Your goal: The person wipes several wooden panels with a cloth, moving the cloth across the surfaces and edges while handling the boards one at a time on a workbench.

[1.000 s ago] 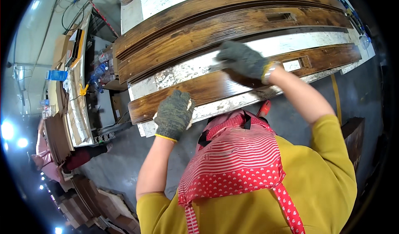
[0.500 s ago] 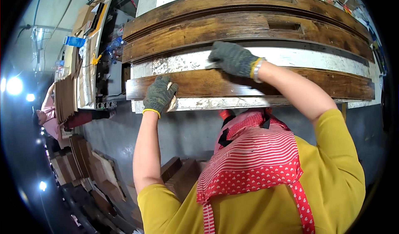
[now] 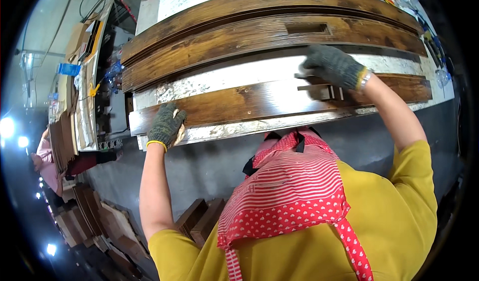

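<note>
A brown, varnished wooden plank (image 3: 214,105) lies lengthwise on a white, stained worktable (image 3: 209,76). My left hand (image 3: 166,125), in a dark green knitted glove with a yellow cuff, grips its near edge close to the left end. Something cream-coloured shows beside the thumb; whether it is cloth or part of the glove I cannot tell. Over the plank's right half, near a slot cut in it, my gloved right hand (image 3: 333,66) is closed and slightly blurred. A small greyish edge shows under its fingers, too indistinct to name.
Two more slotted brown planks, a nearer plank (image 3: 209,49) and a farther plank (image 3: 219,12), lie beyond. Tools and a clear bottle (image 3: 442,77) crowd the right edge. At left stand a cluttered bench (image 3: 90,101) and a person in pink (image 3: 46,161). Cardboard (image 3: 75,226) lies on the floor.
My right hand has moved right along the plank, uncovering its middle and the slot. My left hand keeps its place near the left end. The view has shifted, so the table appears farther left.
</note>
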`<state>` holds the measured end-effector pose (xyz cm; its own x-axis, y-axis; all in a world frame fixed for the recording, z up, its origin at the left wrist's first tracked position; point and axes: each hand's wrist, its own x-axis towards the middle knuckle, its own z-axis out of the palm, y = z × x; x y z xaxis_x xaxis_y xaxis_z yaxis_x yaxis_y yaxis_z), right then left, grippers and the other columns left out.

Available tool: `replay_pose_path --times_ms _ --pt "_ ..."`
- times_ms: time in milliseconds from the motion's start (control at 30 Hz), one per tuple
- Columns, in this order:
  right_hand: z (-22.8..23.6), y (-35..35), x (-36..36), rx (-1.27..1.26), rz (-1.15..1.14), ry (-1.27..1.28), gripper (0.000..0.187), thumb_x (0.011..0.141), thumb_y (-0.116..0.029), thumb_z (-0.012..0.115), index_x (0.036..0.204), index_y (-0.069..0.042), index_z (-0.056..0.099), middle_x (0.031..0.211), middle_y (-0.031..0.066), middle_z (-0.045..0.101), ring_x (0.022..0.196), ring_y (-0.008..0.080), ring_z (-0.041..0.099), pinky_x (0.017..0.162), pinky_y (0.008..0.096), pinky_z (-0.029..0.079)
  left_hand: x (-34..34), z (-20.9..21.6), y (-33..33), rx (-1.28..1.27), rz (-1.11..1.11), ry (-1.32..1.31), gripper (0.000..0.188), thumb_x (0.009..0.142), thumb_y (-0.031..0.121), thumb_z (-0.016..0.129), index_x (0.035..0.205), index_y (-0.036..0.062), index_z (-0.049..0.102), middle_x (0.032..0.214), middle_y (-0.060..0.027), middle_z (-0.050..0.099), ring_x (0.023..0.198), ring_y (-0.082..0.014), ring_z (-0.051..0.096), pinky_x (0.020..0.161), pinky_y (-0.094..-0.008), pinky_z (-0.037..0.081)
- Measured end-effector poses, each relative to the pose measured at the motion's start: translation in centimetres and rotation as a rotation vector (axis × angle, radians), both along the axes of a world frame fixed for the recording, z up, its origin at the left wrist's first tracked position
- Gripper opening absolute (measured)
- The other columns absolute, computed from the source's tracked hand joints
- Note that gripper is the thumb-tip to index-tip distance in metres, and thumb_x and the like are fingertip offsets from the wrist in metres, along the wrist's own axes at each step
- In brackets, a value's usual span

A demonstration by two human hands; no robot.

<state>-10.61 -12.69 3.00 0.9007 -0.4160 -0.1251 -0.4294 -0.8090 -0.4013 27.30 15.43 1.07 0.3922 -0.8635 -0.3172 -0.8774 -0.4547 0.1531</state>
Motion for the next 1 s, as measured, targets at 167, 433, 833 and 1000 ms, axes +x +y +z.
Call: replay_pose_path --times_ms 167,433,833,1000 --pt "-3.5 2.9 6.3 0.104 0.126 -0.411 0.01 0.082 -0.016 0.065 0.085 -0.006 0.067 0.091 0.0131 0.06 0.088 0.0304 0.06 0.081 0.0396 0.05 -7.8 1.3 -3.9 -0.126 -0.231 -0.032 0.028 0.088 0.034 0.06 0.097 0.007 0.064 0.096 -0.0203 0.064 0.091 -0.0374 0.062 0.081 -0.0471 0.048" --pt "-2.3 -0.7 -5.9 0.021 0.036 -0.15 0.012 0.087 -0.017 0.06 0.09 -0.008 0.068 0.094 0.0117 0.058 0.09 0.0289 0.06 0.08 0.0398 0.049 -13.2 -0.5 -6.8 -0.134 -0.237 0.017 0.039 0.092 0.04 0.053 0.105 0.0048 0.064 0.107 -0.0222 0.063 0.102 -0.0406 0.059 0.089 -0.0477 0.046" --pt "-4.8 -3.6 -8.4 0.057 0.194 -0.378 0.015 0.087 -0.019 0.063 0.094 -0.006 0.066 0.094 0.0132 0.058 0.091 0.0307 0.059 0.082 0.0392 0.049 -14.1 0.2 -8.4 0.062 0.127 0.099 0.037 0.091 0.035 0.059 0.109 0.0021 0.061 0.108 -0.0243 0.063 0.101 -0.0419 0.058 0.086 -0.043 0.047" --pt "-1.8 -7.7 -16.6 0.01 0.169 -0.151 0.014 0.086 -0.016 0.065 0.095 -0.005 0.068 0.095 0.0132 0.059 0.092 0.0309 0.06 0.082 0.0393 0.05 -16.5 1.9 -8.9 0.049 0.24 0.149 0.033 0.091 0.03 0.056 0.105 0.0007 0.062 0.103 -0.0259 0.062 0.098 -0.0424 0.057 0.085 -0.0429 0.046"
